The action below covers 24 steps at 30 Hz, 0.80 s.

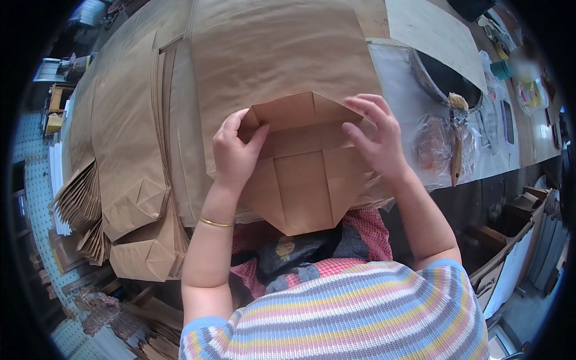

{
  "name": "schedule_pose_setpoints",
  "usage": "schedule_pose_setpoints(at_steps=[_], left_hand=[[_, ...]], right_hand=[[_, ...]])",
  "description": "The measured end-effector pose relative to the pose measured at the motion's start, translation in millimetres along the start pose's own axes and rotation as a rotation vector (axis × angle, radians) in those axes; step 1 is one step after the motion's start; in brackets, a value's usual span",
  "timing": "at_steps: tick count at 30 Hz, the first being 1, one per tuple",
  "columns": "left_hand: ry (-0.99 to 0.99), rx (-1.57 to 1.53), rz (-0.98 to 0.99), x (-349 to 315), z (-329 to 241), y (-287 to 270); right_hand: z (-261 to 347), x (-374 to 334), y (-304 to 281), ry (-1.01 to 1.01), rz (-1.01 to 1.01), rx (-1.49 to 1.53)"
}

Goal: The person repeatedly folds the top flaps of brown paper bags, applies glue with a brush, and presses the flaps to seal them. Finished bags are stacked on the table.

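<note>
In front of my body lies a brown kraft paper bag (pixel 303 192), its bottom end opened into folded flaps with crease lines. My left hand (pixel 231 149) grips the left corner of the opened end, thumb on the inner side and fingers behind the paper. My right hand (pixel 383 137) is at the right corner, with thumb and fingers spread apart and the fingertips by the flap's edge. Beneath the bag is a stack of large flat brown paper bags (pixel 282 54).
On the left are piled folded paper bags (pixel 129 120) with formed bottoms. To the right, a glue-coated brush (pixel 457 138) rests beside a dark basin (pixel 441 75), partly covered by a board (pixel 438 36). Crumpled clear plastic (pixel 432 141) lies near the brush. Cardboard boxes (pixel 510 240) stand below the table's right side.
</note>
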<state>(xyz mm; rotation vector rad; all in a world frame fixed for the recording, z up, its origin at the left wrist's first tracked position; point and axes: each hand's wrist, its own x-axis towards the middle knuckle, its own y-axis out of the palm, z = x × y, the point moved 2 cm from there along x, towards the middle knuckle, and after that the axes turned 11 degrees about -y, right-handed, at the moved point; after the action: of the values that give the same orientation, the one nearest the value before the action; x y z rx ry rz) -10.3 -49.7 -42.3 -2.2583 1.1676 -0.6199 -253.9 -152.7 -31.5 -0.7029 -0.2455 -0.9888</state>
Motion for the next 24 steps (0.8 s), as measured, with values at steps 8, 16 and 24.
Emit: schedule_pose_setpoints(at_steps=[8, 16, 24], left_hand=[[0.014, -0.29, 0.497, 12, 7, -25], [-0.254, 0.062, 0.39, 61, 5, 26], [-0.29, -0.054, 0.414, 68, -6, 8]], right_hand=[[36, 29, 97, -0.066, 0.233, -0.03], [58, 18, 94, -0.268, 0.336, -0.297], [29, 60, 44, -0.403, 1.04, -0.56]])
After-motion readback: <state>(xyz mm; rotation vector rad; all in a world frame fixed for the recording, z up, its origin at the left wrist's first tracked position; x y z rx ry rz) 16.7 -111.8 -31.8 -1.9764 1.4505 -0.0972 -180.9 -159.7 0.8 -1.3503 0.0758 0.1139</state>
